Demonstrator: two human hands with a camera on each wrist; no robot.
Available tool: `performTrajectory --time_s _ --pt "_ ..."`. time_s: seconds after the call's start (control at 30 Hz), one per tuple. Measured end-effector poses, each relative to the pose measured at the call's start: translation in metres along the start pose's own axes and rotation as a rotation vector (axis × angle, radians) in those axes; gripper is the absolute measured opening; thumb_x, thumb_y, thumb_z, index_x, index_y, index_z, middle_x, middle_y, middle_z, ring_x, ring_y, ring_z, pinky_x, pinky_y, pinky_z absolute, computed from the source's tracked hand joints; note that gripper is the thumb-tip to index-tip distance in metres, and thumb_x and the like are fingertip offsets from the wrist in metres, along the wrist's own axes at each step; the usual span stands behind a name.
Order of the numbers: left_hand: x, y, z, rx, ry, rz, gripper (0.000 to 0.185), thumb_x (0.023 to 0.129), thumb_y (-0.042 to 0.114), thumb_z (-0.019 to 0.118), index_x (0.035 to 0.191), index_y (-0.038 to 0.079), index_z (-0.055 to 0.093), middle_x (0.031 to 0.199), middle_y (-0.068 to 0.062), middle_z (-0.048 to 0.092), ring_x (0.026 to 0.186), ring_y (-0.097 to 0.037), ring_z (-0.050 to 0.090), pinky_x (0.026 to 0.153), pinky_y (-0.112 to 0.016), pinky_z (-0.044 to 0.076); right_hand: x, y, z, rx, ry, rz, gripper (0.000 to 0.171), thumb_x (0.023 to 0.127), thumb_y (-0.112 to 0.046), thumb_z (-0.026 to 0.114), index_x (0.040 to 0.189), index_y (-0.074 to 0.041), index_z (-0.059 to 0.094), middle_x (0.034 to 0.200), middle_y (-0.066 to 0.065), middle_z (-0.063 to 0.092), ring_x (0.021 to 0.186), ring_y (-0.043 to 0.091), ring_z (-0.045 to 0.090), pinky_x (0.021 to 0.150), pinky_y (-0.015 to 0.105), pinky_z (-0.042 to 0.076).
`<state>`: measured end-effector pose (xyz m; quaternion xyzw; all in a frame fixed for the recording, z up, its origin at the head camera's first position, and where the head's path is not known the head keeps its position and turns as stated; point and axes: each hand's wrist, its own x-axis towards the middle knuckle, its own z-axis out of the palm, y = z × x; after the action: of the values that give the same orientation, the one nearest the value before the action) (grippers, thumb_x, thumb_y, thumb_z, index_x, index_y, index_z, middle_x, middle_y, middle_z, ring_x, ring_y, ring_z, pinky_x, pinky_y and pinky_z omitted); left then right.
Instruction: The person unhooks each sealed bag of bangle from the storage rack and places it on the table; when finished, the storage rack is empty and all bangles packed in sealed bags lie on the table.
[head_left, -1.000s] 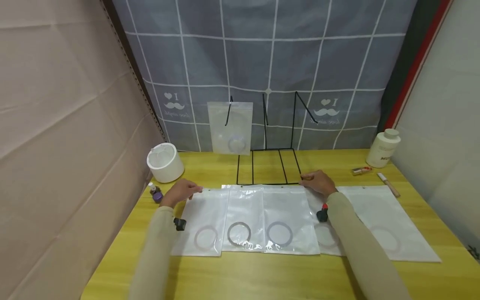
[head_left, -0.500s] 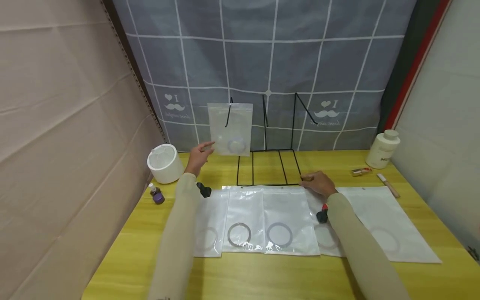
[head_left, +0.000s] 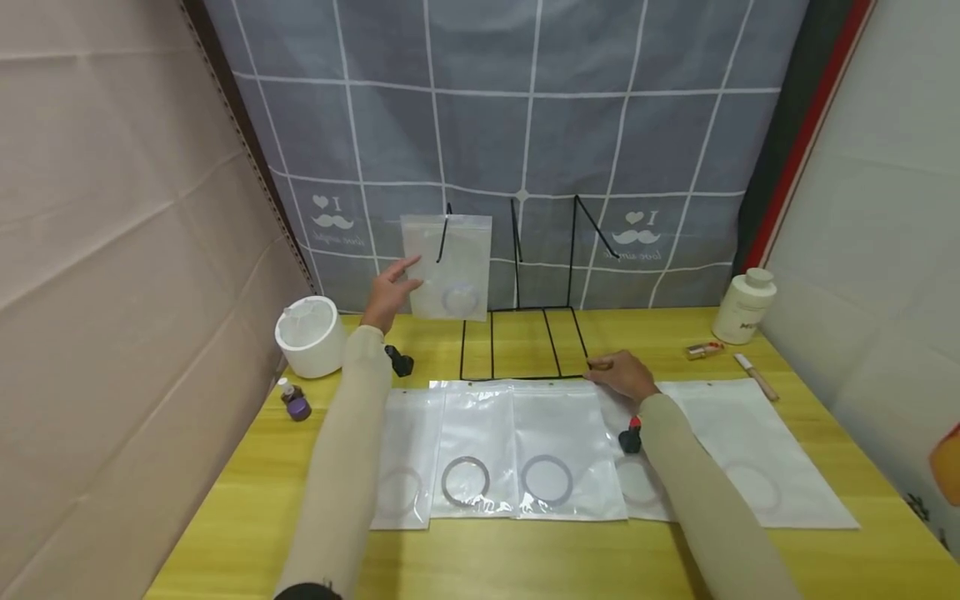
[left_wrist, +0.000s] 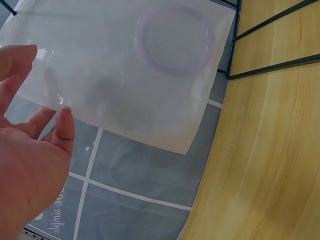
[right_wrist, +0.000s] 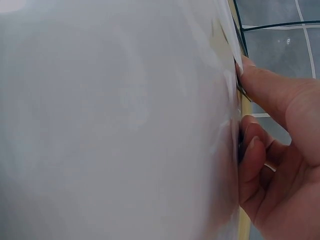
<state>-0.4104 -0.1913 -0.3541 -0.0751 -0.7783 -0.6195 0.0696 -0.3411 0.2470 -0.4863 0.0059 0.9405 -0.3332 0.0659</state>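
Observation:
A clear plastic bag point(head_left: 448, 267) with a pale ring inside hangs from the left hook of a black wire rack point(head_left: 552, 342). My left hand point(head_left: 390, 287) is raised beside the bag's left edge, its fingers point(left_wrist: 62, 130) straight and just touching the hanging bag point(left_wrist: 125, 75). Several similar bags point(head_left: 558, 442), each with a ring, lie side by side on the yellow table point(head_left: 525, 558). My right hand point(head_left: 618, 375) rests at the rack's front right corner. Its thumb and curled fingers point(right_wrist: 255, 160) pinch the top edge of a table bag point(right_wrist: 110, 125).
A white cup point(head_left: 309, 335) and a small purple bottle point(head_left: 295, 402) stand at the left. At the right are a white bottle point(head_left: 742, 307), a small red-gold object point(head_left: 703, 350) and a pale stick point(head_left: 756, 377). A grey checked cloth point(head_left: 600, 125) hangs behind.
My left hand left the top of the leftmost table bag and rose to the hanging bag's left edge. The right hand stayed where it was. The head view shifted slightly.

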Motion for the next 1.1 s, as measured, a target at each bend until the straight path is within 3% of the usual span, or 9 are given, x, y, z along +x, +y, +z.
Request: performTrajectory --time_s 0.1,0.17,0.27,0.37,0.5,0.57,0.77,0.93,1.1 --pt "-0.003 0.003 0.006 0.01 0.029 0.041 0.038 0.098 0.01 0.065 0.136 0.017 0.065 0.136 -0.006 0.055 0.12 -0.022 0.05 0.092 -0.039 0.047 -0.001 -0.001 -0.001 -0.001 -0.003 0.009 0.053 0.091 -0.043 0.074 0.136 -0.016 0.065 0.141 0.02 0.058 0.132 0.044 0.05 0.106 0.059 0.04" --pt "-0.003 -0.001 0.009 0.029 0.047 0.079 0.035 0.097 0.01 0.067 0.131 0.018 0.069 0.122 -0.005 0.059 0.099 -0.019 0.053 0.074 -0.034 0.046 -0.001 -0.002 -0.001 -0.004 -0.005 0.008 0.052 0.091 -0.042 0.074 0.136 -0.016 0.066 0.14 0.02 0.058 0.132 0.044 0.05 0.106 0.059 0.04" --pt "-0.006 0.002 0.013 0.065 0.03 0.104 0.04 0.096 0.012 0.069 0.135 0.023 0.068 0.129 -0.004 0.061 0.091 -0.019 0.054 0.065 -0.033 0.044 -0.001 -0.003 -0.001 0.001 -0.009 0.004 0.052 0.092 -0.041 0.074 0.136 -0.016 0.065 0.141 0.02 0.058 0.134 0.044 0.048 0.107 0.059 0.039" --pt "-0.007 0.004 0.016 0.088 0.025 0.116 0.047 0.095 0.014 0.072 0.14 0.026 0.063 0.148 0.002 0.054 0.111 -0.02 0.059 0.079 -0.031 0.05 -0.001 -0.002 -0.002 -0.002 -0.011 -0.001 0.053 0.091 -0.041 0.074 0.136 -0.015 0.065 0.141 0.021 0.058 0.134 0.045 0.047 0.107 0.061 0.038" --pt "-0.008 0.006 0.019 0.023 0.08 0.133 0.047 0.094 0.011 0.073 0.139 0.022 0.064 0.151 0.0 0.052 0.133 -0.024 0.054 0.101 -0.035 0.05 -0.001 0.0 -0.001 -0.009 -0.009 0.002 0.054 0.091 -0.042 0.074 0.137 -0.015 0.065 0.141 0.021 0.058 0.134 0.045 0.047 0.107 0.061 0.038" --pt "-0.011 0.006 0.019 -0.004 0.106 0.149 0.047 0.092 0.008 0.074 0.137 0.019 0.066 0.149 -0.002 0.055 0.129 -0.027 0.058 0.098 -0.036 0.052 0.0 0.001 0.0 -0.005 -0.009 0.009 0.054 0.091 -0.043 0.074 0.137 -0.015 0.064 0.141 0.02 0.058 0.134 0.044 0.048 0.107 0.06 0.038" --pt "-0.029 0.003 0.015 0.013 0.148 0.216 0.042 0.089 0.007 0.077 0.13 0.016 0.071 0.14 -0.005 0.062 0.115 -0.025 0.066 0.078 -0.02 0.054 -0.001 0.0 0.001 0.009 -0.011 0.016 0.055 0.091 -0.043 0.075 0.137 -0.015 0.064 0.141 0.02 0.057 0.133 0.044 0.049 0.107 0.059 0.039" --pt "-0.046 0.002 0.008 -0.016 0.155 0.279 0.039 0.089 0.01 0.079 0.127 0.01 0.072 0.136 -0.007 0.066 0.124 -0.022 0.06 0.087 -0.022 0.053 -0.001 0.0 0.0 0.004 -0.009 -0.004 0.056 0.091 -0.044 0.074 0.137 -0.014 0.064 0.141 0.02 0.057 0.133 0.043 0.049 0.107 0.059 0.038" --pt "-0.066 0.002 0.002 -0.005 0.149 0.287 0.039 0.089 0.014 0.079 0.127 0.01 0.072 0.135 -0.008 0.066 0.128 -0.022 0.057 0.092 -0.022 0.05 -0.002 -0.001 -0.002 -0.004 -0.023 -0.01 0.056 0.092 -0.044 0.073 0.138 -0.015 0.063 0.143 0.021 0.056 0.132 0.044 0.05 0.106 0.06 0.039"
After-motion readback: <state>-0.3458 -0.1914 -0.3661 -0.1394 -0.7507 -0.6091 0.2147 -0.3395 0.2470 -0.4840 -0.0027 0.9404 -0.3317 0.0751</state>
